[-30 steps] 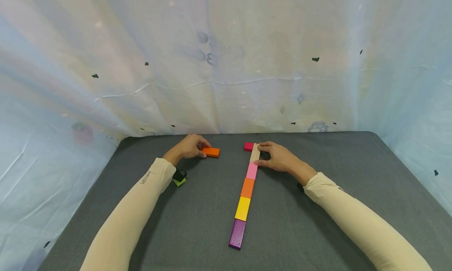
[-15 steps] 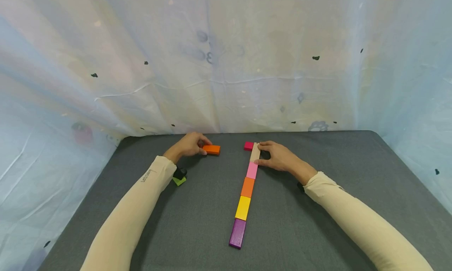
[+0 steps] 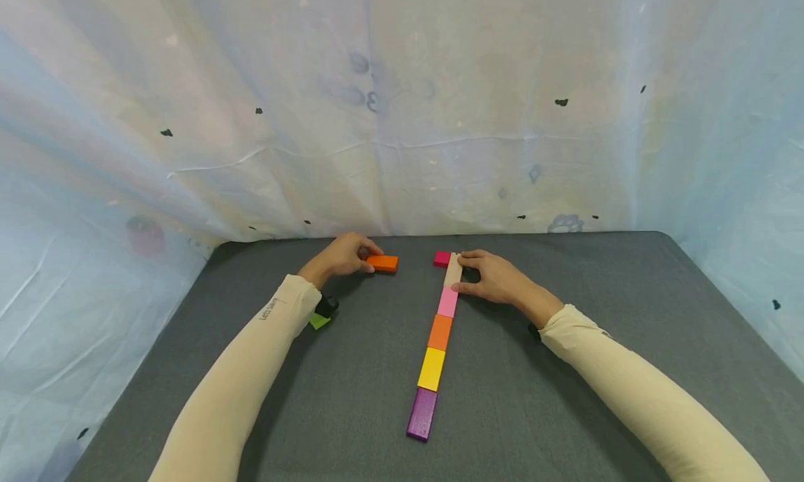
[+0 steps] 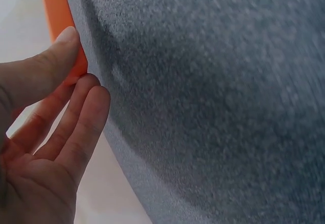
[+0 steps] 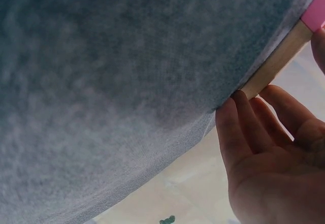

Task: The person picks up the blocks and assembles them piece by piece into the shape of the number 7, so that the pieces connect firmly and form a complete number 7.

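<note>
My left hand pinches an orange block by its left end, just above or on the grey cloth; the gap is hard to judge. In the left wrist view, the thumb lies along one face of that block. My right hand holds a plain wood block between thumb and fingers, at the far end of a row. Toward me the row continues with a pink block, another orange block, a yellow block and a purple block. A red block touches the plain one's left side.
A green block lies beneath my left wrist, partly hidden by the black wrist device. The grey cloth-covered table ends at the back against a pale printed curtain, which also hangs along both sides.
My left hand has slid a little to the right and farther from me with the orange block. The right hand and the row stay where they were.
</note>
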Available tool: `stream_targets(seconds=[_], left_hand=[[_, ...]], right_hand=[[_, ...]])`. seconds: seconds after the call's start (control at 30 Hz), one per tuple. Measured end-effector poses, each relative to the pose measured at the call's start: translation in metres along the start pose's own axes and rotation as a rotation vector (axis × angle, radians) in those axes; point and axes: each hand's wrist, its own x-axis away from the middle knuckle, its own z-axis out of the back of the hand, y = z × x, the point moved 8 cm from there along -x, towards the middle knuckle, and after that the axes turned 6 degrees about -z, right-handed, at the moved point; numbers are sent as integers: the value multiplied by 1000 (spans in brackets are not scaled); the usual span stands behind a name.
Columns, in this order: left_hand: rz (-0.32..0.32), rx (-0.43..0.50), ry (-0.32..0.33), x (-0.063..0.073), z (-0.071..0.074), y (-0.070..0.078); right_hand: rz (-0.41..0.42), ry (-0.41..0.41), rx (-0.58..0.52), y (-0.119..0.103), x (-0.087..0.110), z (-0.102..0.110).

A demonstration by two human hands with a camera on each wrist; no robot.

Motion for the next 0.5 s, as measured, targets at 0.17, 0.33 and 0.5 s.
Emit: stream_targets(seconds=[0.17,0.33,0.5], left_hand=[[3,-13,12,-3,-2,2],[24,-1,20,-6,-6,3],[26,6,32,-8,-10,6]], right_hand=[[-9,-6,0,-1,0,0],[-1,0,-1,-2,1,0],[-1,-2,-8,-3,1,0]])
